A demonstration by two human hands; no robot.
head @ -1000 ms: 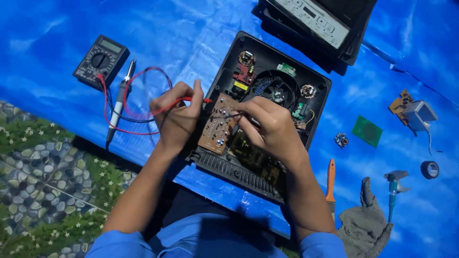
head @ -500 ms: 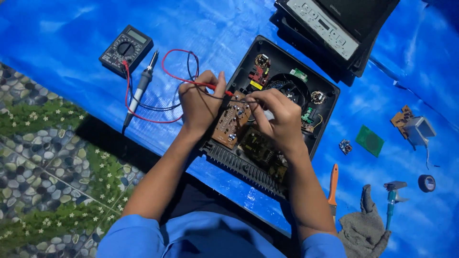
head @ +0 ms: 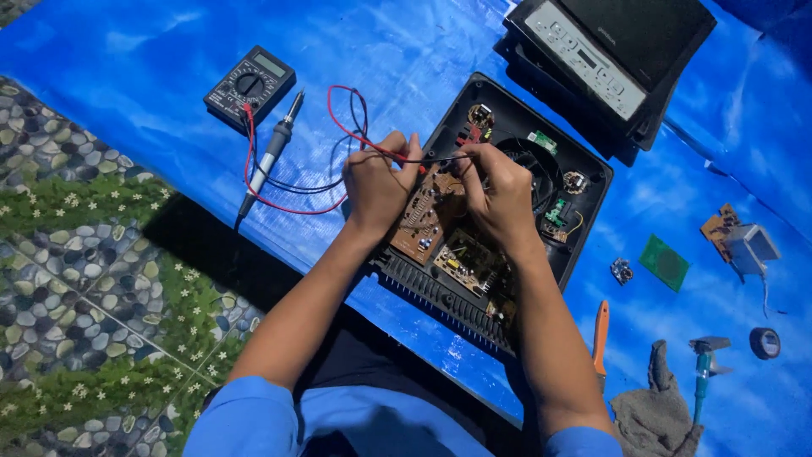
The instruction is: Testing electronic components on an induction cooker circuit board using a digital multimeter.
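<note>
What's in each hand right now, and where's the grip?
Left hand pinches the red probe near its tip. Right hand holds the black probe at its front end, over the circuit board.

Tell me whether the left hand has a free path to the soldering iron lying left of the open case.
Probably yes: the soldering iron lies bare on the tarp, only meter leads crossing beside it, though the left hand holds a red probe.

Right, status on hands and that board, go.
Left hand pinching red probe. Right hand holding black lead onto brown circuit board. Nothing blocking.
</note>
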